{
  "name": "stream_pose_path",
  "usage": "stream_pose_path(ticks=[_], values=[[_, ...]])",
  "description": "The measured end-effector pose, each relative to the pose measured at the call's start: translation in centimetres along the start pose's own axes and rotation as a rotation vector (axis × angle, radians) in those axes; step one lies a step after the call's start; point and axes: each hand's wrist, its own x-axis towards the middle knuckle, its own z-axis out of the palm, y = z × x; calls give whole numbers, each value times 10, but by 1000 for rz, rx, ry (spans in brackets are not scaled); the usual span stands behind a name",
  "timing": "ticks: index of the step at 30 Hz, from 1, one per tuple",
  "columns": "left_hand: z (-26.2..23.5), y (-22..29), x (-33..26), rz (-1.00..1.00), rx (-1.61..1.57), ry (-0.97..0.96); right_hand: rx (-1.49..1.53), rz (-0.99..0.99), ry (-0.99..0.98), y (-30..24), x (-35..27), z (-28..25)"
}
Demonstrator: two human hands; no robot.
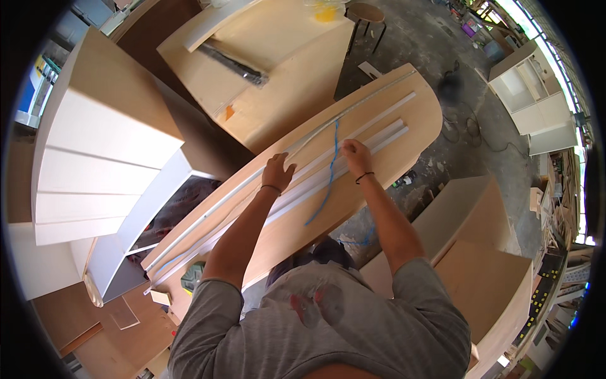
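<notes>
A long wooden board with a rounded far end lies slantwise in front of me. Thin white strips run lengthwise along it, and a pale, cord-like strip follows its far side. Across these lies a blue string, bent in a loose curve. My left hand rests by the far-side strip, thumb apart from the fingers, with nothing visible in it. Just right of the string, my right hand is closed with curled fingers. Whatever it may pinch is too small to make out.
A large wooden cabinet stands beyond the board, with a dark wrapped piece on it. White-fronted drawers are at the left. A stool stands far back. Wooden boxes sit at my right, and cables trail over the concrete floor.
</notes>
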Motion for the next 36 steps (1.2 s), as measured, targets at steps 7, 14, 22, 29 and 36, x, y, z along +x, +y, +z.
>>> stream_pose_path(ticks=[7, 14, 22, 29, 36], values=[[38, 44, 70, -145, 291, -140, -171, 25, -33, 3, 66, 12], [39, 23, 100, -130, 91, -14, -474, -104, -31, -17, 74, 18], [4, 68, 129, -17, -66, 35, -547, 93, 6, -2, 92, 35], [-5, 77, 125, -52, -98, -19, -549, 135, 108, -14, 83, 39], [-3, 89, 120, 15, -21, -35, -748, 168, 14, -2, 85, 46]])
